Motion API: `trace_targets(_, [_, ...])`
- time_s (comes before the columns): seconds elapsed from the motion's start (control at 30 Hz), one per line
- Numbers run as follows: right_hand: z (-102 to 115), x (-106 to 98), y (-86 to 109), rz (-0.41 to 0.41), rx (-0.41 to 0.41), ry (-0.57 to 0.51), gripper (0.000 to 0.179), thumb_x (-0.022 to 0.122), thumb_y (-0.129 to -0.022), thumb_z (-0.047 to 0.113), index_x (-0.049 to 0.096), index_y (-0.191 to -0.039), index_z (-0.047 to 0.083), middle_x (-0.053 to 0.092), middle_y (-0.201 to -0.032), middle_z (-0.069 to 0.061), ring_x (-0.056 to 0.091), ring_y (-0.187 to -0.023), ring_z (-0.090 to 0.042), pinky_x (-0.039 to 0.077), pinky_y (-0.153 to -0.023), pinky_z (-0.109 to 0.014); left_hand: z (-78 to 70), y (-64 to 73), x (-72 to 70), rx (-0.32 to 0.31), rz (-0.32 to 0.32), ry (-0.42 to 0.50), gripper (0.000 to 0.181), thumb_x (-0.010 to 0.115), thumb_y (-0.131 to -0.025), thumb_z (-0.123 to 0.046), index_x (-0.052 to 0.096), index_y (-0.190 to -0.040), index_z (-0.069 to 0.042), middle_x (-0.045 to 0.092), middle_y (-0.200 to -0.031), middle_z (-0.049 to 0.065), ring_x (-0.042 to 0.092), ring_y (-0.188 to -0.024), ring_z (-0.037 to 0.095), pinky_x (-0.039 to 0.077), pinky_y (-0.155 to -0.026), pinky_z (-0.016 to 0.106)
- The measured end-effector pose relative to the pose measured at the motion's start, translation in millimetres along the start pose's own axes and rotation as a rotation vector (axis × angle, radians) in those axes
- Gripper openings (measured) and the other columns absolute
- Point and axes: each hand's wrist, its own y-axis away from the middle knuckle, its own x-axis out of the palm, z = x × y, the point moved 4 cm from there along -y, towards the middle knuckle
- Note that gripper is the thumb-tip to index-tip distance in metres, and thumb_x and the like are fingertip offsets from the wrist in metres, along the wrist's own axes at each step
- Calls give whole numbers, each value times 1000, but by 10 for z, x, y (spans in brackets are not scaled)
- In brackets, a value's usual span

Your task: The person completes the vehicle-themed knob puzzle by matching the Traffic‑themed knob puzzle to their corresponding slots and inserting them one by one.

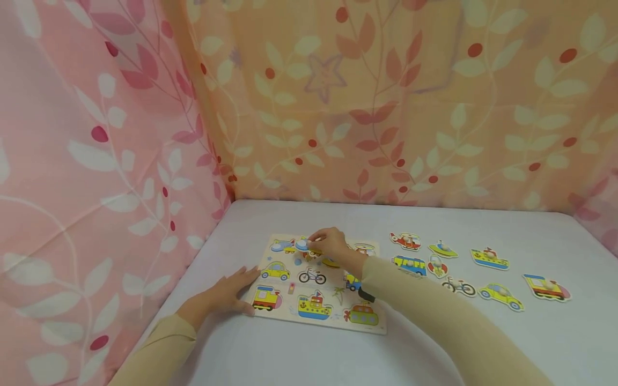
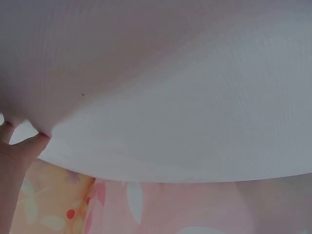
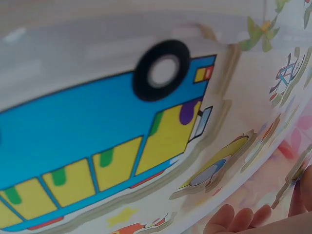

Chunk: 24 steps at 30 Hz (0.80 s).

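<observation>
A pegboard puzzle [image 1: 292, 289] with vehicle pictures lies on the white table. At its left edge my left hand [image 1: 236, 287] rests with fingers and thumb spread; in the left wrist view part of that left hand [image 2: 22, 151] shows at the far left. Over the board's top row, my right hand [image 1: 330, 244] pinches a blue and yellow puzzle piece [image 1: 302, 245], whose exact picture is partly hidden by the fingers. The right wrist view shows the board's bus picture [image 3: 97, 146] up close, and the right hand's curled fingers [image 3: 239, 219] at lower right.
Loose pieces lie right of the board: a helicopter [image 1: 406, 241], a flying saucer [image 1: 442, 249], a bus [image 1: 409, 265], a rocket [image 1: 437, 266], a ship [image 1: 490, 258], a bicycle [image 1: 459, 287], a car [image 1: 501, 296] and a train [image 1: 546, 288]. Patterned curtains [image 1: 367, 107] stand behind and left.
</observation>
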Motion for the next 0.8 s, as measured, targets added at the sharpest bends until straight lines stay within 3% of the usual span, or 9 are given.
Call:
trace_targets(0.2, [-23,64,-81,19,16,62,10,78,-84,23,78,-89,14,56,-120,-13,44,-115,-32,38,-100,-48,12,-9,10,-4,1,-2,100,84,-72,-40,32,-153,-12,25,-159,7,10,-147,34,7,-112,64])
trace_targets(0.4, [-25,122,-135,41,39,16,9,77,-84,20,78,-90,13,57,-129,-14,41,-127,-36,34,-107,-49,34,-30,17,-2,0,-14,99,84,-72,-41,33,-153,-13,26,-159,6,11,-147,33,8,-112,64])
trace_targets(0.6, [-7,233,-188,46,51,0,12,79,-83,19,78,-91,11,59,-126,-15,47,-119,-34,47,-94,-42,34,-32,10,15,5,-10,100,83,-72,-42,32,-152,-12,26,-159,7,11,-147,34,7,-111,66])
trace_targets(0.8, [43,334,-229,44,100,10,11,78,-83,22,77,-89,13,60,-120,-12,48,-111,-29,42,-95,-42,30,-25,6,19,6,-6,100,83,-72,-42,32,-152,-11,26,-159,8,11,-147,35,7,-111,67])
